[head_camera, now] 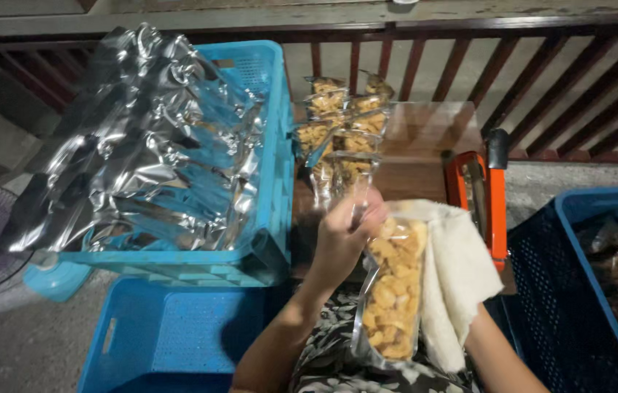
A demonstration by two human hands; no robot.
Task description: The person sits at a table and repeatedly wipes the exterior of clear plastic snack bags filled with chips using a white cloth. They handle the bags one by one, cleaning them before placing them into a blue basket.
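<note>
We sit at what looks like a small home packing spot on a porch: a dark red wooden railing [469,65] runs behind a small wooden table [418,153], bare concrete lies underfoot, and blue plastic crates [265,145] around us hold silvery foil bags [141,145], with sealed snack packets [342,124] beside an orange heat sealer [480,196].

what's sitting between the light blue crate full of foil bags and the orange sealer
In the head view, filled clear snack bags lie on the wooden table between them.
</note>
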